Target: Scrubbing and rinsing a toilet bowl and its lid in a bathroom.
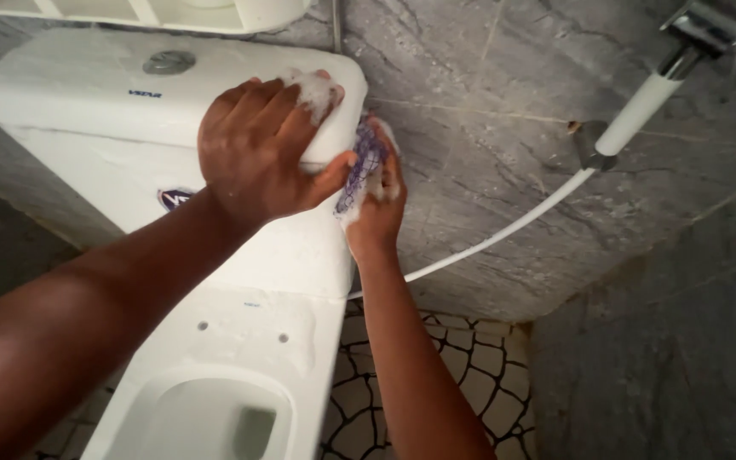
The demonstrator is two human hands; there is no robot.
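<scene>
While your left hand [253, 153] braces the cistern lid [87, 85], its fingers spread wide and sudsy, your right hand [375, 200] grips a purple mesh scrubber [359, 166] against the tank's 3 o'clock side. That corner's lathered; I'd say the rest looks unscrubbed.

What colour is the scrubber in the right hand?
The scrubber is a purple-and-white mesh, covered in foam, seen in the head view, pressed against the cistern's side by the right hand.
</scene>
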